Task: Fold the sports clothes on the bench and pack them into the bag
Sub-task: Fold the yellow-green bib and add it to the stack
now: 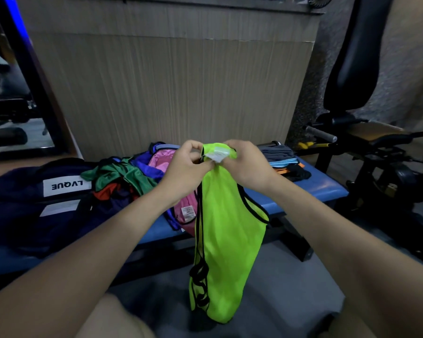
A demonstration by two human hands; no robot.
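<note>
Blue bench (327,189) before wood-panelled wall (171,89); both hands' fingers (193,152) pinch neon vest (227,230).

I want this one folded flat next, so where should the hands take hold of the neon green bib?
Probably by its two shoulder straps, from above. The neon green bib hangs bunched from the left hand and right hand, both pinching its top together; spreading to each strap should let it drape open.
</note>
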